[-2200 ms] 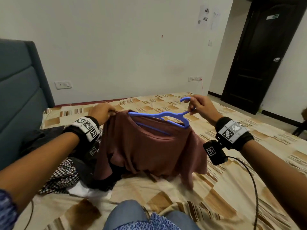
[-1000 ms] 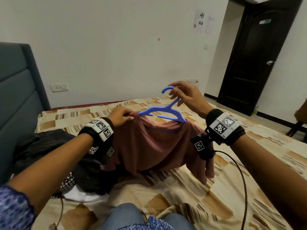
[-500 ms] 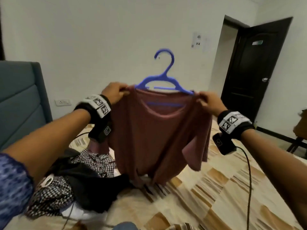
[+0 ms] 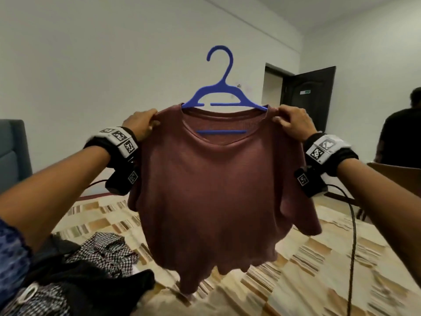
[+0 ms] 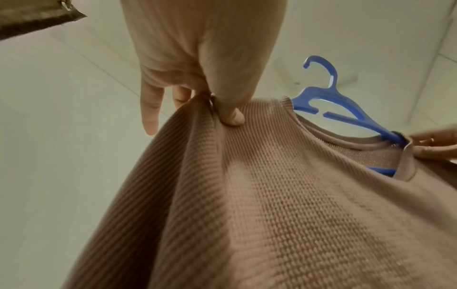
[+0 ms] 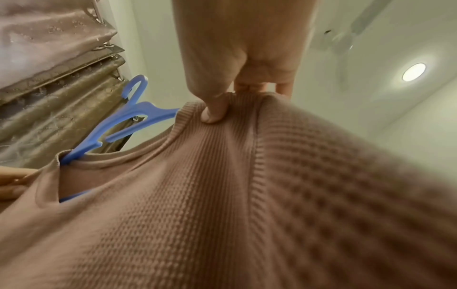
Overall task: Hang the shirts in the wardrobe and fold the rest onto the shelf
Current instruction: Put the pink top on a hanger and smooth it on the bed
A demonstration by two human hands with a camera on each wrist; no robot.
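Both hands, left hand [image 4: 141, 124] and right hand [image 4: 293, 125], pinch the maroon shirt [image 4: 218, 190] shoulders.

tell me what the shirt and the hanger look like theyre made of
Maroon shirt: looks like a soft waffle-knit fabric, matte; the left wrist view shows a grid of small raised cells. Blue hanger: probably moulded plastic, smooth with a slight sheen, one even colour throughout.

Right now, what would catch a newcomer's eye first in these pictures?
A maroon shirt held up mid-frame on a blue hanger, whose hook stands free above the collar. The left hand and right hand each pinch a shoulder. Below left, a heap of clothes lies on the bed.
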